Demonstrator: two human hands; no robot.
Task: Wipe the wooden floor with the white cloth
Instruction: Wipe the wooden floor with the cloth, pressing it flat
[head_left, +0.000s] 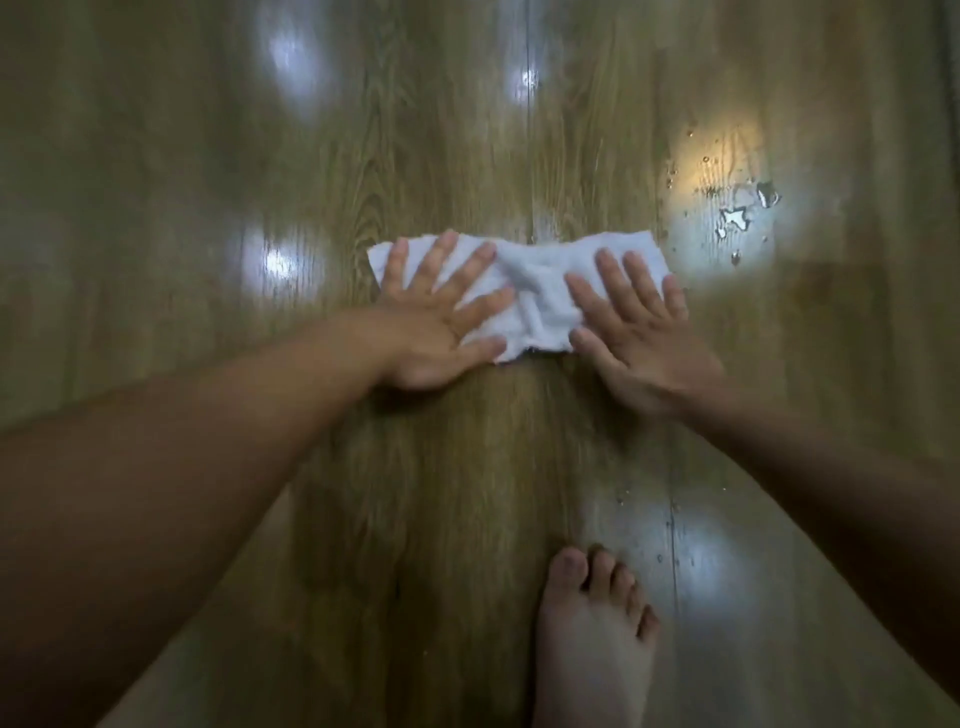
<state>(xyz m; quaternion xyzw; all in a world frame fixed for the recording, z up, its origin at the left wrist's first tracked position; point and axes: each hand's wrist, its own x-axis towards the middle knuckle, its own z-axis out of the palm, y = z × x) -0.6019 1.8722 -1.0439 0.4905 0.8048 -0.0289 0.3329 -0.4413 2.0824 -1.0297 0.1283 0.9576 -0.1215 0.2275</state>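
Head view | bare foot (592, 639) planted on the wooden floor (441, 519), nearest | left hand (441, 317) flat, fingers spread, pressing the left part of the white cloth (530, 291) | right hand (639, 332) flat, fingers straight, pressing its right part | cloth bunched mid-floor | water droplets (737, 218) beyond, right of the cloth

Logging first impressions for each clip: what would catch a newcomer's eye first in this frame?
First, the white cloth at the centre of the wooden floor, bunched in the middle, with the left hand and right hand pressing flat on its two ends, fingers spread. Next, the water droplets glinting on the boards just beyond the cloth's right end. Last, a bare foot near the bottom edge.
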